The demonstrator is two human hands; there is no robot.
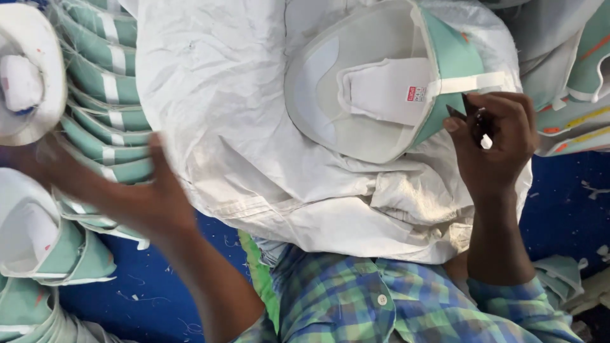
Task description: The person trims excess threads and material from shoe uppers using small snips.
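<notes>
1. Right hand is curled shut around a small dark marker pen, tip pointing at the green edge of a shoe upper.
2. That shoe upper is a white-and-mint-green piece lying open side up on a big white sack that covers the person's lap. It has a white tongue with a small red label and a white strap across the green part.
3. Left hand is way off to the other side, fingers spread open, blurry, reaching over a stack of matching green uppers. Looks like it's touching or just above the stack, can't tell which. Not clamped on anything as far as I can see.
4. The two hands are well apart, with the sack between them.
5. More uppers sit at the left edge, a white one up top, and another pile at the upper right.
6. A blue floor shows under everything, with bits of thread on it. The person's plaid shirt is green and blue.
</notes>
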